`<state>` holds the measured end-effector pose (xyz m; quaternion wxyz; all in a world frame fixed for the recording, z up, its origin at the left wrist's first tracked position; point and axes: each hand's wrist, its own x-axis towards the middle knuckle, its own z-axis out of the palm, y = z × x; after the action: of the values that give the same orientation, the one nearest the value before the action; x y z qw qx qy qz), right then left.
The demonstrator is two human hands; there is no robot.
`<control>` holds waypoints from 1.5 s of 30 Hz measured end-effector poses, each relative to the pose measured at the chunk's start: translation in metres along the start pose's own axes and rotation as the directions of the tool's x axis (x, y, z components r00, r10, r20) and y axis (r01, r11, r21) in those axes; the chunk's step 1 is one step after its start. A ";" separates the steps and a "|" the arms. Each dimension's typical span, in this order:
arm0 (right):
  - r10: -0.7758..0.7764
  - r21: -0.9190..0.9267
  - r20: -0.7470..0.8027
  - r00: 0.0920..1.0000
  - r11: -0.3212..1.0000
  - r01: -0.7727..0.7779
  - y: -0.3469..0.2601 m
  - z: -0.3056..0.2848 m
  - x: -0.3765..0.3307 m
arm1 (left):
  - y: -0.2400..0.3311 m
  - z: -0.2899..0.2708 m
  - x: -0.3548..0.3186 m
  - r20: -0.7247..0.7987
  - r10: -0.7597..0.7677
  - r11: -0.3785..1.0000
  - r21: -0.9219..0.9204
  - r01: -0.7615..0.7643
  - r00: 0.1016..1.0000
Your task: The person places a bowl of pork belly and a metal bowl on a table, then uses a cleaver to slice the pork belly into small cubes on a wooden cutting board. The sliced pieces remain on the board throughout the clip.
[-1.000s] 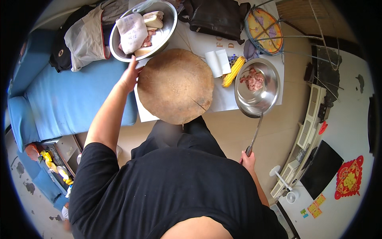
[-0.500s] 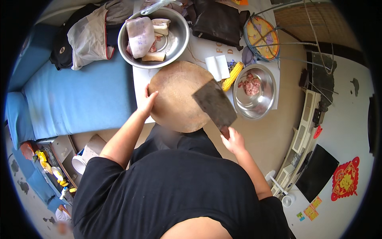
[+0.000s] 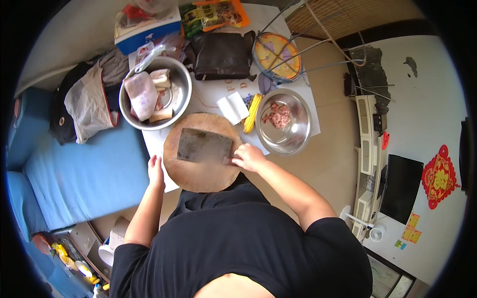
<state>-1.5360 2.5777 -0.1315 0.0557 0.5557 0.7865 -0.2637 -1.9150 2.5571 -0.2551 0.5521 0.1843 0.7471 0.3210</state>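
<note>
A round wooden chopping board (image 3: 198,180) is at the near edge of the table, in front of my body. A dark, broad-bladed cleaver (image 3: 203,145) lies flat over the middle of the board, its handle toward the right rim. My right hand (image 3: 250,158) has its fingers closed on the handle. Left of the board, my left hand (image 3: 156,171) is open with fingers stretched out, a little apart from the rim, holding nothing. Behind the board on the left, a steel basin (image 3: 185,102) holds large pale pieces of meat (image 3: 140,95). A second steel basin (image 3: 293,140) on the right holds cut raw meat (image 3: 279,115).
Between the basins lie a white paper (image 3: 232,108) and a corn cob (image 3: 253,113). Farther back are a dark leather bag (image 3: 221,55), a round patterned object under a wire frame (image 3: 276,57), and a blue-and-white box (image 3: 149,32). A blue sofa (image 3: 82,174) borders the table's left.
The cleaver has moved left from the board's right edge to lie flat over its middle. My left hand has let go of the board's rim. The whole view has shifted.
</note>
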 end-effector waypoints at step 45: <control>0.940 0.837 -0.187 0.284 0.002 0.548 0.365 -0.372 -0.131 | 0.086 0.142 -0.229 0.214 0.187 0.981 -0.090 -0.171 0.959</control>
<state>-1.0806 2.7329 0.1081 -0.7257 0.6034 0.0751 -0.3219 -1.7142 2.5146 -0.0609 0.6067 0.2663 0.6494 0.3732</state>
